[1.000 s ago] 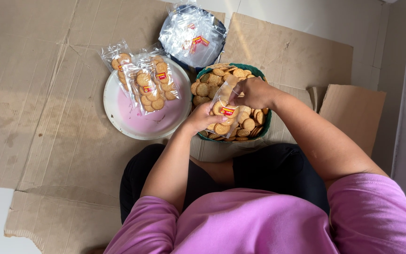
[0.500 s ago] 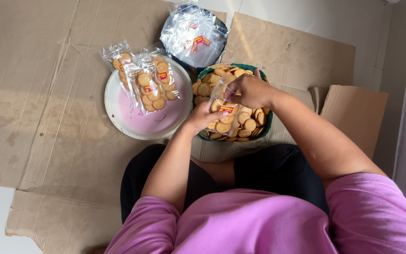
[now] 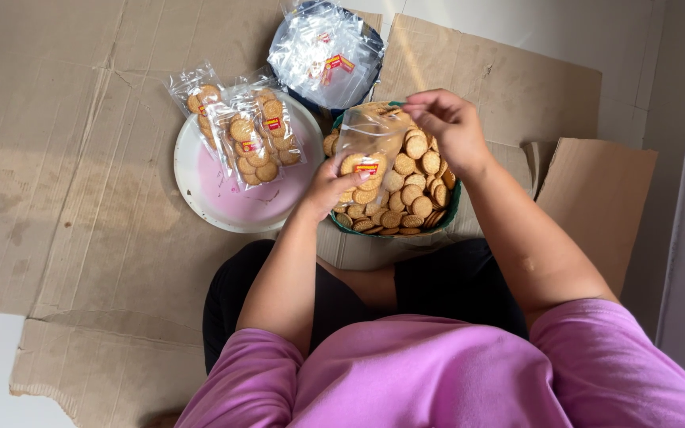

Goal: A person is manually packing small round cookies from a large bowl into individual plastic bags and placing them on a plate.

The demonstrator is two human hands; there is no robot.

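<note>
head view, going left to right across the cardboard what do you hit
filled biscuit packets on the white plate → left hand holding a clear bag → green bowl of loose biscuits → right hand → folded cardboard flap

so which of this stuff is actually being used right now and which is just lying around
In use:
- left hand holding the clear bag
- right hand at the bag's top
- green bowl of loose biscuits

Lying about:
- white plate with filled packets
- dark bowl of empty bags
- cardboard sheets
</note>
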